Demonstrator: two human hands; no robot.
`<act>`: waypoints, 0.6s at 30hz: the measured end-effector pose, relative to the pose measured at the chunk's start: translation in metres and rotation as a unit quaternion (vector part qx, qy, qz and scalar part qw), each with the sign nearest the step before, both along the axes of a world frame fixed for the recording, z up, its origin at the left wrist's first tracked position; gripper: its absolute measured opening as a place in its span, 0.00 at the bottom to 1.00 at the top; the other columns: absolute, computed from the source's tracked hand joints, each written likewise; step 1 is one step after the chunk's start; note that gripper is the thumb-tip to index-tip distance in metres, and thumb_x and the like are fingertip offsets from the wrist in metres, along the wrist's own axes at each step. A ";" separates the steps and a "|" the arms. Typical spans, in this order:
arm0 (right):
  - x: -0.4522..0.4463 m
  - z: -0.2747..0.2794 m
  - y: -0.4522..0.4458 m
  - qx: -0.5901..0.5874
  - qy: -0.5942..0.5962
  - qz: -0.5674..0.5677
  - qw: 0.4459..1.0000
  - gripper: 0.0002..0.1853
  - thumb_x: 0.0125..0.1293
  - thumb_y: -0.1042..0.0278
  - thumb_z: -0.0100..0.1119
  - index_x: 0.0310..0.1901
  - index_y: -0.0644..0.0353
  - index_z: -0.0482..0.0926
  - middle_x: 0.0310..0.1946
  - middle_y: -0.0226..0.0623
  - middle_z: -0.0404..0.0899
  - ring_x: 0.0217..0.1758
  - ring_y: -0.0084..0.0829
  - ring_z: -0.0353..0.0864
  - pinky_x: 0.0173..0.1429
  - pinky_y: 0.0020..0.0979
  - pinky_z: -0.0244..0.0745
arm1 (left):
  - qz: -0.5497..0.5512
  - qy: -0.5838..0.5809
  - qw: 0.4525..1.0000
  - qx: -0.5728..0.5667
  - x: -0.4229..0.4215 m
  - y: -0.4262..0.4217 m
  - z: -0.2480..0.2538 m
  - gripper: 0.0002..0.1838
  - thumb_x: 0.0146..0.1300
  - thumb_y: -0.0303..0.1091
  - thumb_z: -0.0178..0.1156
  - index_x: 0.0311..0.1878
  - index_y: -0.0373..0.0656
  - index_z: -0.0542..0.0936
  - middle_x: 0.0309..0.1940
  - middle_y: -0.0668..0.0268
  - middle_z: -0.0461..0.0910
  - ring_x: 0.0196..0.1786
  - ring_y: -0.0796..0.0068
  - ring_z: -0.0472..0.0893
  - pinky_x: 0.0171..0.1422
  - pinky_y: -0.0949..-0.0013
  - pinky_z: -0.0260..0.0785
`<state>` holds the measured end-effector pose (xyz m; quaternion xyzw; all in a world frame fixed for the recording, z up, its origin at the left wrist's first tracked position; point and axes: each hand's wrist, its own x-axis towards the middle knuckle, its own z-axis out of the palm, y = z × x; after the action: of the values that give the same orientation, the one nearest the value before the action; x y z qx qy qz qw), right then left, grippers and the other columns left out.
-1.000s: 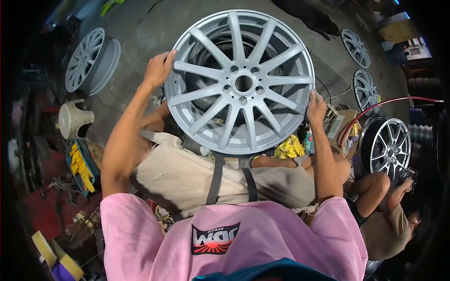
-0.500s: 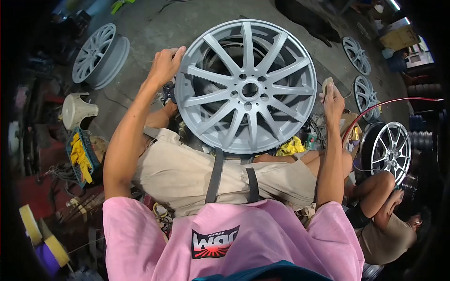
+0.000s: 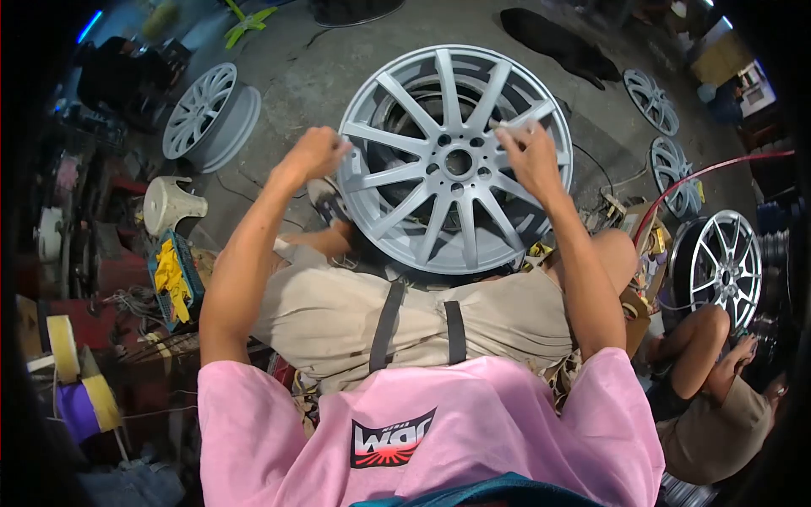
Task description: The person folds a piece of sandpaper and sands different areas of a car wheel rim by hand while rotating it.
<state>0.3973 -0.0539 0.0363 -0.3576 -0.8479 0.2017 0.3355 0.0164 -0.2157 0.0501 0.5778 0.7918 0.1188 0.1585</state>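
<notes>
A grey multi-spoke car wheel rim (image 3: 457, 188) lies face up in front of my lap, its near edge by my knees. My left hand (image 3: 318, 154) is closed at the rim's left edge, fingers curled and fingertips against the lip. Over the upper right spokes is my right hand (image 3: 530, 156), its fingers pinched on a small tan piece that looks like folded sandpaper (image 3: 502, 126). Motion blur and the fingers hide most of that piece. I cannot tell whether it touches a spoke.
Another grey wheel (image 3: 203, 114) stands at left, near a white stool (image 3: 171, 205) and a teal basket (image 3: 193, 291) with yellow gloves. A red hose (image 3: 676, 192) crosses at right. A seated person (image 3: 710, 414) is beside a silver-spoked wheel (image 3: 728, 270). A black dog (image 3: 557, 46) lies beyond.
My right hand has moved left, from outside the rim's right edge to above its spokes, carrying the tan piece. My left hand stays at the left edge, slightly lower. The view has shifted a little.
</notes>
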 end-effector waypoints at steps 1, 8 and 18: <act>-0.004 -0.008 -0.002 -0.014 -0.032 0.004 0.999 0.15 0.74 0.59 0.66 0.51 0.60 0.92 0.40 0.55 0.79 0.45 0.54 0.82 0.52 0.48 0.76 | -0.072 0.006 0.997 -0.010 0.014 0.002 0.000 0.22 0.76 0.45 0.62 0.41 0.31 0.88 0.30 0.49 0.89 0.37 0.58 0.92 0.50 0.53 0.82; -0.021 -0.046 -0.049 -0.018 -0.119 0.140 0.983 0.15 0.78 0.65 0.61 0.59 0.63 0.86 0.46 0.56 0.74 0.48 0.57 0.81 0.54 0.50 0.77 | -0.150 0.100 0.978 -0.109 0.097 -0.014 -0.044 0.18 0.71 0.41 0.67 0.45 0.32 0.87 0.43 0.48 0.88 0.51 0.48 0.89 0.56 0.49 0.82; -0.024 -0.072 -0.046 -0.012 -0.164 0.121 0.979 0.17 0.75 0.67 0.65 0.62 0.60 0.86 0.40 0.50 0.72 0.42 0.51 0.79 0.46 0.48 0.76 | -0.147 0.271 0.934 -0.183 0.117 -0.002 -0.045 0.12 0.63 0.37 0.69 0.43 0.40 0.91 0.40 0.55 0.87 0.50 0.53 0.89 0.51 0.52 0.83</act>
<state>0.3729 -0.1001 -0.0360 -0.2849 -0.9258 0.1894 0.1611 0.1332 -0.2181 0.0049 0.6591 0.7188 -0.2139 0.0567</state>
